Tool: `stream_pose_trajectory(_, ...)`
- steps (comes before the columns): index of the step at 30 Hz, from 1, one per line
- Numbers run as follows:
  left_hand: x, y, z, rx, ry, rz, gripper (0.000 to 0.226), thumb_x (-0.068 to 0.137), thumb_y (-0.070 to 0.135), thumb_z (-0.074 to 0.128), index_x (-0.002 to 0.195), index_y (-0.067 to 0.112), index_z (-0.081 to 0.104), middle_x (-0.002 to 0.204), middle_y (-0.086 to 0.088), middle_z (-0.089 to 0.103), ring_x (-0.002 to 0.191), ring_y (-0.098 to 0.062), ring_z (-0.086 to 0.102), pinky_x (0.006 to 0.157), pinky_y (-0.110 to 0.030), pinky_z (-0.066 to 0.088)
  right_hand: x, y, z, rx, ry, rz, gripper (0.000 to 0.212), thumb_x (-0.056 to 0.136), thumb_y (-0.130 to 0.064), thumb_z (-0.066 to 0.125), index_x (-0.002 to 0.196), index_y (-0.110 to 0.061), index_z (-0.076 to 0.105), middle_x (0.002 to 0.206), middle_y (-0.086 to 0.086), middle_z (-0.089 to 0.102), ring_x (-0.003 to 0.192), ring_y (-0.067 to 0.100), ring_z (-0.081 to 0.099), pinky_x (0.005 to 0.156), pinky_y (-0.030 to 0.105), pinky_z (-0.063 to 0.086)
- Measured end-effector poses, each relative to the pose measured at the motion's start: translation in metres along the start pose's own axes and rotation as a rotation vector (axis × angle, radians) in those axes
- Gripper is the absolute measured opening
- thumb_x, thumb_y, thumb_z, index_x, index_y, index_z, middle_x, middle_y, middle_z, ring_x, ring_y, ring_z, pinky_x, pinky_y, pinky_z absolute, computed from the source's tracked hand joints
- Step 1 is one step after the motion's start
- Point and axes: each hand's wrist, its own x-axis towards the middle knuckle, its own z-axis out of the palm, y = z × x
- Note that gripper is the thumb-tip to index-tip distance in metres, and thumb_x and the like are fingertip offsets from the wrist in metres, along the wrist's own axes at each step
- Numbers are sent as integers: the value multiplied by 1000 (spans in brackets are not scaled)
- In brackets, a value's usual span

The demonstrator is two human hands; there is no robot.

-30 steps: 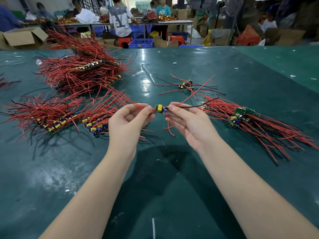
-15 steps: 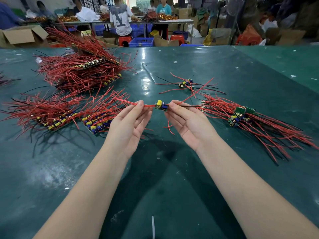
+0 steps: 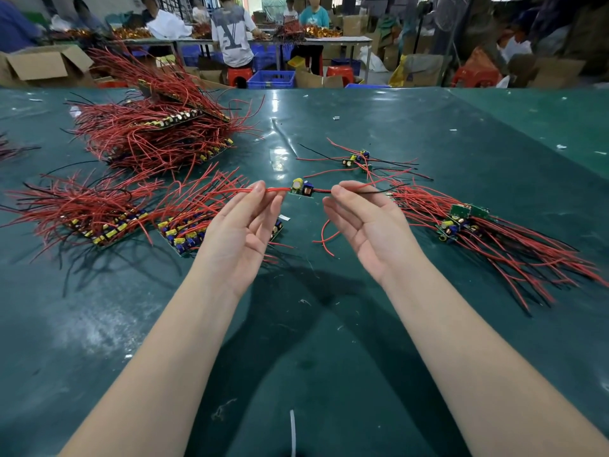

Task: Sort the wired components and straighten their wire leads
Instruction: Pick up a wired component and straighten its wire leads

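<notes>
A small green circuit board (image 3: pixel 301 188) with a yellow capacitor and a blue coil hangs in the air between my hands above the green table (image 3: pixel 296 324). My left hand (image 3: pixel 240 232), palm up, pinches its red leads at the fingertips, left of the board. My right hand (image 3: pixel 365 225), also palm up, pinches the red and black leads on the board's right side. The wires run almost straight out to both sides.
Rows of sorted boards with red leads (image 3: pixel 99 212) lie at left, with a big heap (image 3: pixel 155 133) behind. Another pile (image 3: pixel 487 232) lies at right and a few loose boards (image 3: pixel 357 158) lie beyond my hands. A loose red wire (image 3: pixel 324 237) lies under my right hand. People work at far tables.
Both hands have slid outward along the leads, away from the board, and turned palm up. The board has risen slightly and its wires are stretched straighter.
</notes>
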Motion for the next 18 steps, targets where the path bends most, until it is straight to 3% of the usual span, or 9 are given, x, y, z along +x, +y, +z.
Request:
stream_pose_trajectory(6,0,4,0,-14,30,49,4,88,2,62,86,4,61,73,-7,72,75,-14,72,66,-16,55,2,-5,-2,-47,-62,-60,15,83,9,64,78,-4,67,73,10,71,70,22,72,66,25,57)
stream_pose_trajectory(12,-3,1,0,117,21,180,24,90,-4,58,71,8,67,73,-6,72,74,-15,71,72,-21,56,4,-1,-5,-67,54,-63,6,88,5,62,84,1,65,74,13,73,71,24,73,64,25,57)
stream_pose_trajectory(18,-4,-3,1,131,33,163,13,89,-4,59,79,2,65,77,-7,73,77,-18,72,71,-21,56,4,1,-7,-67,140,-84,3,89,0,64,89,1,67,78,14,72,74,23,72,68,26,58)
